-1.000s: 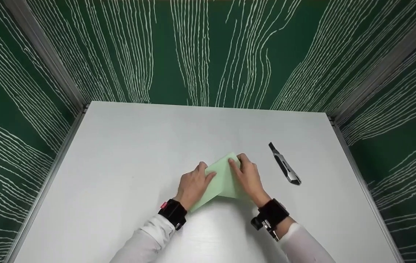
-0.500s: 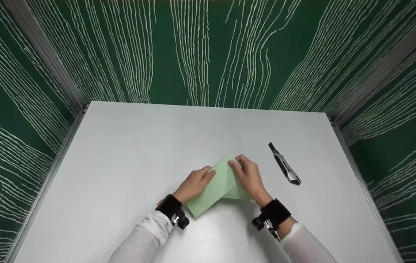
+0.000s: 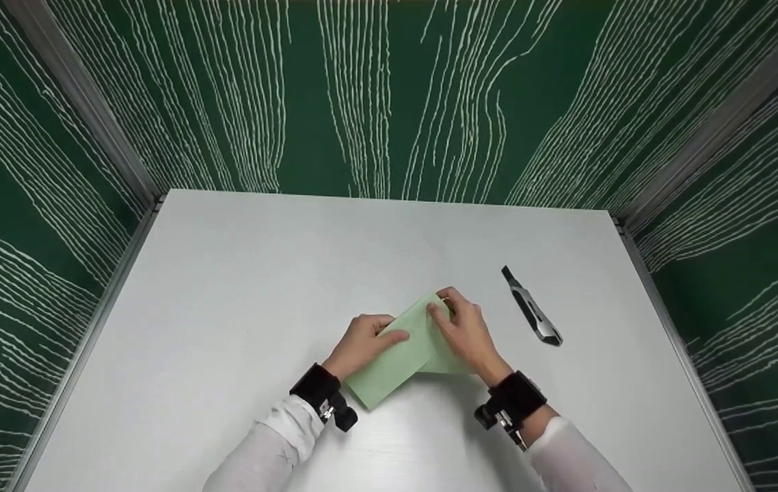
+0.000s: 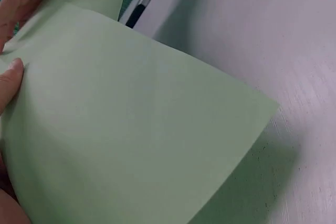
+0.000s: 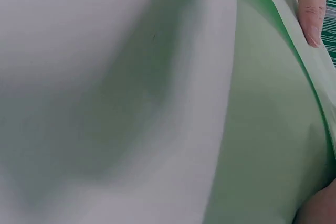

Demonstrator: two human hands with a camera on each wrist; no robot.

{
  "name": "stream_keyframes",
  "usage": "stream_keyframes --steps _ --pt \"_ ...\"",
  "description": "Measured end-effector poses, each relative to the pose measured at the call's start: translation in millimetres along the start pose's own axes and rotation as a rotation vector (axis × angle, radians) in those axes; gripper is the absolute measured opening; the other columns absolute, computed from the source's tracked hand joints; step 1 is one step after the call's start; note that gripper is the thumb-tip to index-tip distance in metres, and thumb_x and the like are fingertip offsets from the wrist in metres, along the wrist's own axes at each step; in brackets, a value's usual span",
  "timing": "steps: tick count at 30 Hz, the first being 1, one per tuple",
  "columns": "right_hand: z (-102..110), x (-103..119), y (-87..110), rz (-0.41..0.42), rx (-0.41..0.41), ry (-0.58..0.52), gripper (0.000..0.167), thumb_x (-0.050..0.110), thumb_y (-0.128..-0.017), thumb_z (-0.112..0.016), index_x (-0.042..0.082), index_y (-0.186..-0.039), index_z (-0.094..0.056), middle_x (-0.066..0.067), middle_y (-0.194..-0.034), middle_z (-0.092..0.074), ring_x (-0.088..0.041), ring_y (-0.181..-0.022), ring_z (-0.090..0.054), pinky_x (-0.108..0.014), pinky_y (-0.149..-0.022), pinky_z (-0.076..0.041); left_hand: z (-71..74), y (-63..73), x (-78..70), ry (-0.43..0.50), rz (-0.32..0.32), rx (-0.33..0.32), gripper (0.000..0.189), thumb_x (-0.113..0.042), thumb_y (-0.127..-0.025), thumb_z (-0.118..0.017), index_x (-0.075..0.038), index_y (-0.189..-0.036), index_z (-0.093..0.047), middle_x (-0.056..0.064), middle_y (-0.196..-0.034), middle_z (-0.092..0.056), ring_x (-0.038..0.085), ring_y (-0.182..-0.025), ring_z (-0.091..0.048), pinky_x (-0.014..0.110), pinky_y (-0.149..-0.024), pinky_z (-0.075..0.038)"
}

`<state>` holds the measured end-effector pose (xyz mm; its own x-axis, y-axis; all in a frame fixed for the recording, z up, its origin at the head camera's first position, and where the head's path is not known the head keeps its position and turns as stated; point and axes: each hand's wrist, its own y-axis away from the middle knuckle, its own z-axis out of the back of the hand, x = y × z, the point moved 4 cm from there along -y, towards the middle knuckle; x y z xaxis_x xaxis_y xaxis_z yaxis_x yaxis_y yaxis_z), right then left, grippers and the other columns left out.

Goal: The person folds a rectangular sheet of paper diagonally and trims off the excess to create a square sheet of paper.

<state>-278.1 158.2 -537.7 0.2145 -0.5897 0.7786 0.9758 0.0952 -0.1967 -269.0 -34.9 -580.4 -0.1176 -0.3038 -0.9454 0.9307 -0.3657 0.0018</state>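
Both hands hold a light green sheet of paper (image 3: 392,365), bent over so that one part overlaps the other. My left hand (image 3: 366,343) pinches its left edge, thumb on top and fingers behind. At the upper right corner my right hand (image 3: 463,331) pinches the paper, its thumb also on the near face. In the left wrist view the upper layer of paper (image 4: 142,114) spreads wide, with its free corner raised over its shadow. The right wrist view shows two layers of paper (image 5: 268,93) with a gap between them, and the left thumb (image 5: 311,17) on the upper one.
A black and silver utility knife (image 3: 532,307) lies on the white table (image 3: 259,260) to the right of the right hand. Green walls (image 3: 307,102) with pale wavy lines stand behind the table and at both sides.
The left hand has turned and slid slightly down the paper's edge, and the paper's lower left part has swung out into view. The right hand has barely moved and keeps its pinch.
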Motion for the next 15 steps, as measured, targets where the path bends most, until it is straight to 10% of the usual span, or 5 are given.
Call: stream_keyframes --steps 15 --pt "-1.3 9.0 -2.1 0.025 -0.054 0.031 0.028 0.035 -0.096 -0.066 0.013 -0.08 -0.062 0.006 -0.063 -0.046 -0.008 -0.056 -0.038 -0.02 -0.054 -0.031 -7.9 3.8 -4.1 -0.059 -0.014 0.006 0.025 -0.039 -0.092 -0.071 -0.015 -0.095 -0.076 -0.011 -0.071 -0.061 0.0 -0.056 -0.049 0.016 -0.052 -0.04"
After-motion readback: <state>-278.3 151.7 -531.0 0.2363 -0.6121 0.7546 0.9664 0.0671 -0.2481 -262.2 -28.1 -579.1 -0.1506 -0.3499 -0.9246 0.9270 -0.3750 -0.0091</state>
